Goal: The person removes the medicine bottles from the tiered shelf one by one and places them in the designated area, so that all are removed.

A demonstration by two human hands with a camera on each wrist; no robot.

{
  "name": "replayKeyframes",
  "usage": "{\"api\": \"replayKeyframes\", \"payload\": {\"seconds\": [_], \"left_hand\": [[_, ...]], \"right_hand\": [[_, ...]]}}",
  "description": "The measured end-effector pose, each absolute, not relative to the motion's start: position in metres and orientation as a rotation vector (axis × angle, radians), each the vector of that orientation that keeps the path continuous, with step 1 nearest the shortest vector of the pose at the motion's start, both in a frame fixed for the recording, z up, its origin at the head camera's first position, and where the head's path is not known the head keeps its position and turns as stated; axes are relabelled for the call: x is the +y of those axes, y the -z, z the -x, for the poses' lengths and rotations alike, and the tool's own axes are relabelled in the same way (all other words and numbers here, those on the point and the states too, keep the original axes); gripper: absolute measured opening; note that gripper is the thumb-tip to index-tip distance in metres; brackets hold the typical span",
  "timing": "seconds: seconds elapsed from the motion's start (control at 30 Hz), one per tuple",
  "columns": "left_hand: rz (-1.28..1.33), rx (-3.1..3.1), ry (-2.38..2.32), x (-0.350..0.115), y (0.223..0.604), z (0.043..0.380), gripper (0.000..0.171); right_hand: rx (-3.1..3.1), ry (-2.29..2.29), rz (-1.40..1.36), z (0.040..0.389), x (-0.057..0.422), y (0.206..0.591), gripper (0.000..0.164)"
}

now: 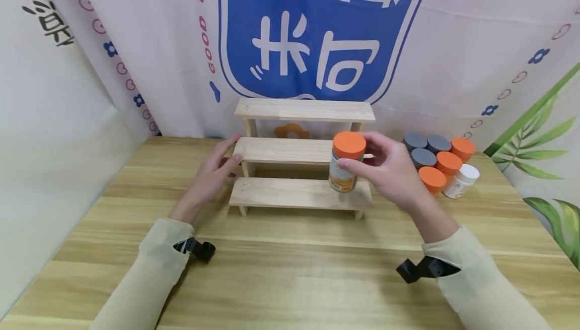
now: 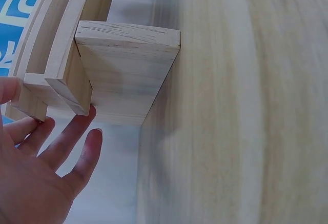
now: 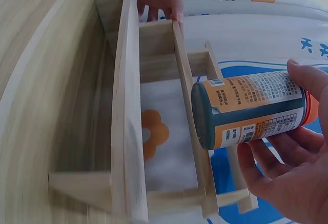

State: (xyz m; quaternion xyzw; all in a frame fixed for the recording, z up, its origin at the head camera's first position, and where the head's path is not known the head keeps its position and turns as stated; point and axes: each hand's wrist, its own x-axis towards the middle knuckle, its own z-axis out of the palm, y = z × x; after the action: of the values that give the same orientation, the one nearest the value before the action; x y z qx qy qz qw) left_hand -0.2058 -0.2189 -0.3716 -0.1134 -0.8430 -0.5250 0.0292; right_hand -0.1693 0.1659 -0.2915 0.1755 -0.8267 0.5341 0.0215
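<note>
My right hand grips a bottle with an orange lid and a grey, orange and white label. In the head view the bottle appears upright, overlapping the right part of a three-tier wooden display stand. From the right wrist, the bottle's dark base shows apart from the boards, with fingers and thumb around its lid end. My left hand holds the stand's left end at the middle board, thumb on one side and fingers on the other. Those fingertips touch the board ends in the left wrist view.
Right of the stand, several bottles cluster on the wooden table: grey-lidded ones, orange-lidded ones and a white one. Behind the stand hangs a printed curtain. Black wrist cameras sit over both sleeves.
</note>
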Motion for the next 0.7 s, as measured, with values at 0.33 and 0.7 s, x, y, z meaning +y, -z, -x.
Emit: {"api": "replayKeyframes", "payload": {"seconds": [0.33,0.7], "left_hand": [[0.344,-2.591,1.615,-0.214,0.373,0.207,0.06],[0.342,-2.597,1.643,-0.215,0.373,0.206,0.06]], "right_hand": [[-2.538,-1.577,-0.493,0.161,0.197,0.29,0.049],[-2.422,-1.588,-0.404,0.153,0.229,0.296,0.045]]}}
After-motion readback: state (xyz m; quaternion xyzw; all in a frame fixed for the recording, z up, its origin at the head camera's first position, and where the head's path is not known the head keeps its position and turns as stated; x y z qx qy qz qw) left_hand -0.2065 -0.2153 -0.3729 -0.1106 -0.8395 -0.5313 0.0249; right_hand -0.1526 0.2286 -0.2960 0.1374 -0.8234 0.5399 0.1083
